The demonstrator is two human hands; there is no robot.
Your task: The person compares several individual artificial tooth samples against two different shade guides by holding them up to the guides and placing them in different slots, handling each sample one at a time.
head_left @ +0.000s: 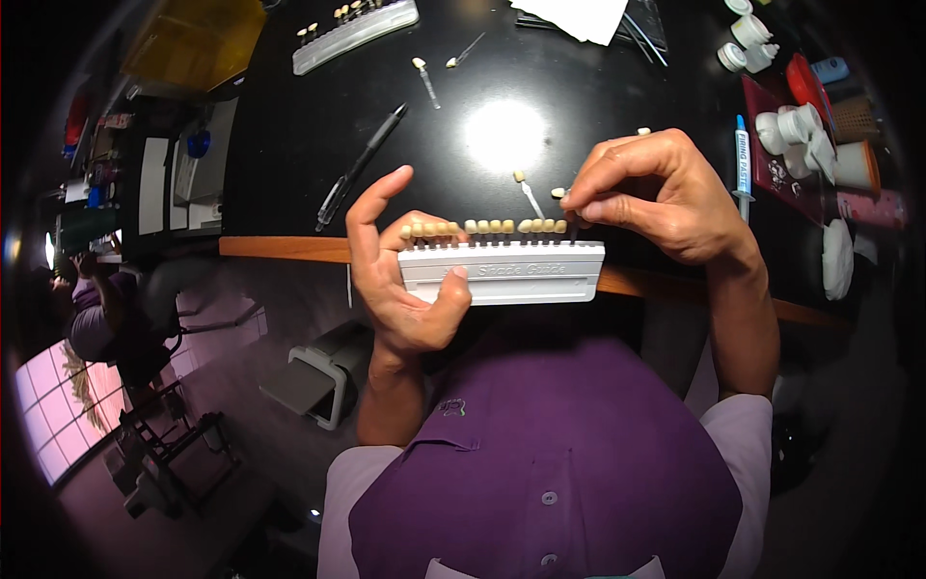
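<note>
My left hand (400,294) grips a white dental shade guide (521,288) by its left end, thumb across the front and index finger raised. Along its top edge stands a row of tooth-shaped shade tabs (490,227) in several groups. At the guide's right end, my right hand (661,198) is closed in a pinch on a shade tab (558,193); its cream tooth tip shows beside the fingertips, and the fingers hide much of the rest. Just beyond the guide, a loose shade tab (526,189) lies on the black table.
A second shade guide (355,37) lies at the far left, with two loose tabs (424,82) near it. A black pen (365,164) lies left of centre. To the right are a paste syringe (743,169), small white jars (748,34) and a dark red tray (772,159).
</note>
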